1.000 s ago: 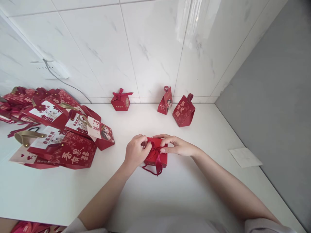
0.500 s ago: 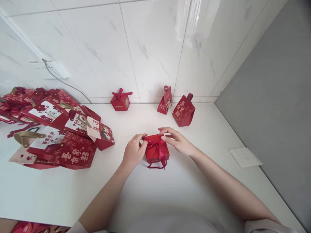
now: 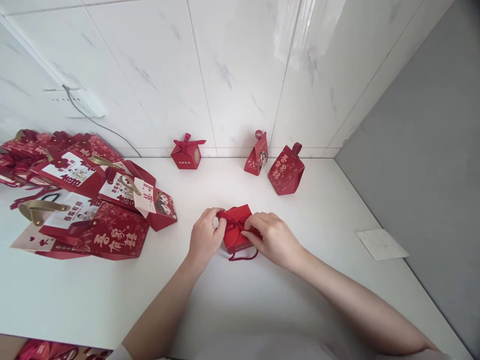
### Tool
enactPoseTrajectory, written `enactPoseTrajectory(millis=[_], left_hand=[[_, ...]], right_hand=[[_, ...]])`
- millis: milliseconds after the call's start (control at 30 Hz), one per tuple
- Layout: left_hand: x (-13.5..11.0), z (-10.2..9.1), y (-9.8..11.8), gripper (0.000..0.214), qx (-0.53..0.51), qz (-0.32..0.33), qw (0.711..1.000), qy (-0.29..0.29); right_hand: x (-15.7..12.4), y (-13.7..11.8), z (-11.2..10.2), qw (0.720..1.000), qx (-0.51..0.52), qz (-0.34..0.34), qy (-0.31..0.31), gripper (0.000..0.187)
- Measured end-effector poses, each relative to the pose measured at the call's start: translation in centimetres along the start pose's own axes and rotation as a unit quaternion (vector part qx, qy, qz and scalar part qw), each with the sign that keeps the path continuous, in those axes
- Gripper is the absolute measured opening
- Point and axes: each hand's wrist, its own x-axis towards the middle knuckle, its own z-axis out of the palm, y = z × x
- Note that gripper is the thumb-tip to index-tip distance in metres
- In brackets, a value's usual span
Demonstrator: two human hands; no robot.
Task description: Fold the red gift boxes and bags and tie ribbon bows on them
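A small red gift box (image 3: 240, 215) with a red ribbon (image 3: 233, 224) sits on the white counter (image 3: 262, 300) in the middle of the view. My left hand (image 3: 204, 236) pinches the ribbon at the box's left corner, fingers closed. My right hand (image 3: 272, 237) lies over the box's right side, its fingertips pinching the ribbon near the centre. A thin red cord loop (image 3: 243, 256) sticks out below the box. The right half of the box is hidden under my right hand.
A pile of flat red gift bags (image 3: 93, 200) covers the counter's left side. Three made-up red boxes stand at the back wall: a bowed one (image 3: 186, 152), a tall one (image 3: 257, 154) and a wider one (image 3: 285, 170). A white paper (image 3: 380, 244) lies at right.
My right hand has moved from the box's far edge down over its right side and onto the ribbon. The box has turned slightly. My left hand stays at the left corner.
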Motion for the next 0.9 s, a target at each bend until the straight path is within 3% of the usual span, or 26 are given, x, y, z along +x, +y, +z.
enactPoseTrajectory(millis=[133, 300, 600, 733, 900], left_hand=[[0.1, 0.0, -0.1, 0.023, -0.003, -0.003, 1.0, -0.001], [0.1, 0.2, -0.2, 0.021, -0.022, -0.002, 1.0, -0.003], [0.2, 0.3, 0.0, 0.024, -0.058, -0.009, 0.998, -0.013], [0.1, 0.8, 0.1, 0.027, -0.109, -0.029, 0.993, -0.034], [-0.2, 1.8, 0.0, 0.026, -0.236, -0.092, 0.966, -0.06]], right_hand=[[0.0, 0.5, -0.3, 1.0, 0.001, -0.019, 0.005, 0.007], [0.0, 0.6, -0.8, 0.991, -0.095, -0.092, 0.016, 0.016], [0.4, 0.4, -2.4, 0.933, -0.244, -0.263, -0.032, 0.032], [0.5, 0.2, -2.6, 0.925, -0.259, -0.275, -0.045, 0.031], [0.2, 0.2, -3.7, 0.946, -0.225, -0.218, -0.088, 0.028]])
